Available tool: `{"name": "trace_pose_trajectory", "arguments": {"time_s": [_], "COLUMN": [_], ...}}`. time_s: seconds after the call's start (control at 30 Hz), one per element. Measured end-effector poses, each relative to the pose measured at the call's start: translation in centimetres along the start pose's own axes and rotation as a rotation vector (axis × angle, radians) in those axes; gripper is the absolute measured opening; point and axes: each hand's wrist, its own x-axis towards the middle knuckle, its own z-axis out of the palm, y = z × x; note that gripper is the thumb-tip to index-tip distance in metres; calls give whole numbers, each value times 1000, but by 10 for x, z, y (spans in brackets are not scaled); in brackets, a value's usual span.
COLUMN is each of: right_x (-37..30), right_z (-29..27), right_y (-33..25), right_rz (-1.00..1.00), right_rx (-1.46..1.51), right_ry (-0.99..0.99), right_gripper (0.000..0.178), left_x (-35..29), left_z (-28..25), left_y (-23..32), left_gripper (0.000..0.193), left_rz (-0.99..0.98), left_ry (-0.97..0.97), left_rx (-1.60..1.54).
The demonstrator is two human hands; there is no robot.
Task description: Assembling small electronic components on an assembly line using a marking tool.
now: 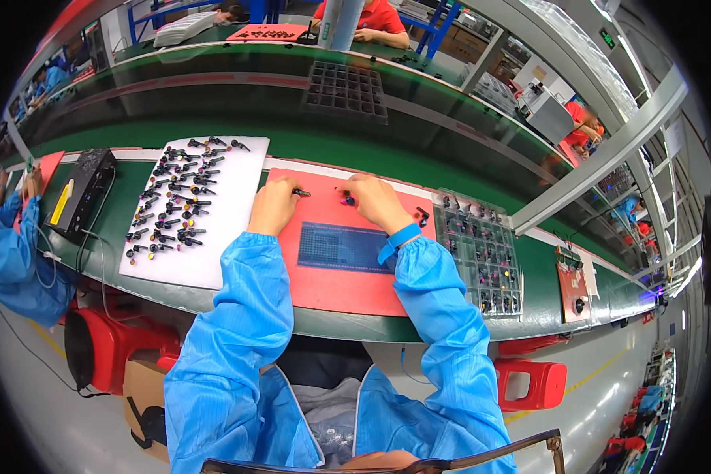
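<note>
Over the red mat [340,296], my left hand [275,207] is closed in a pinch on a black earbud [301,192], whose stem sticks out to the right of the fingertips. My right hand [377,203], a blue band at its wrist, has its fingers drawn together. Small dark pieces [347,200] show at its fingertips; whether they are gripped or lie on the mat is unclear. Below both hands lies a dark blue printed sheet [344,246]. Another black earbud [423,216] rests on the mat just right of my right hand.
Left of the mat, a white foam sheet [205,265] bears rows of black earbuds. A clear compartment tray [482,304] with more earbuds stands at right. Beyond lies a green conveyor [237,118] carrying another tray [345,91]. A black box [87,189] and a co-worker's blue sleeve [12,245] are far left.
</note>
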Motion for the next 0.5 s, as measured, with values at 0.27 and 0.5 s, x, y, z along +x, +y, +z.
{"name": "trace_pose_trajectory", "arguments": {"time_s": [0.27,0.5], "right_x": [17,38], "right_z": [6,21], "right_y": [5,-25], "right_rz": [-49,35], "right_rx": [-62,404], "right_ry": [-165,41], "right_gripper": [17,18], "left_x": [0,4], "left_z": [-13,-15], "left_y": [-16,-21], "left_gripper": [16,17], "left_rz": [-167,-145], "left_ry": [55,71], "left_rx": [25,-32]}}
